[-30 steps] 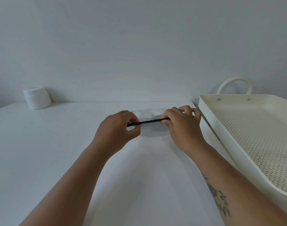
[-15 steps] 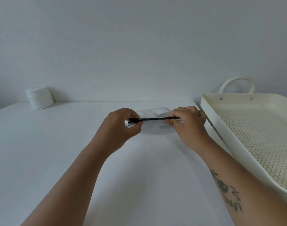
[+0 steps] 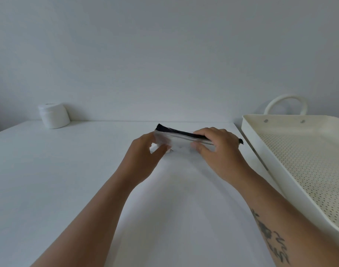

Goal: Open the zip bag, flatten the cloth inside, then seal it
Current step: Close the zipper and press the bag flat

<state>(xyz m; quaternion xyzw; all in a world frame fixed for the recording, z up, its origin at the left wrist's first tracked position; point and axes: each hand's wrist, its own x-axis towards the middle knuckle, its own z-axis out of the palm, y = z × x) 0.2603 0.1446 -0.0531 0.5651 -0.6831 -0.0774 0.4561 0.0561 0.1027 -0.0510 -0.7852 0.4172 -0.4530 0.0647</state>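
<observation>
both hands pinch the bag (image 3: 181,140) just above the table (image 3: 68,180): the left hand (image 3: 145,153) grips its left end, the right hand (image 3: 217,149) clamps the right end over the black zip strip (image 3: 176,131). the cloth inside is blurred, perhaps white. a tray (image 3: 299,151) sits to the right, a white roll (image 3: 54,115) far left.

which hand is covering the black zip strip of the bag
The right hand: its fingers wrap over the right end of the zip bag's black strip. The left hand grips the clear lower left corner.
</observation>
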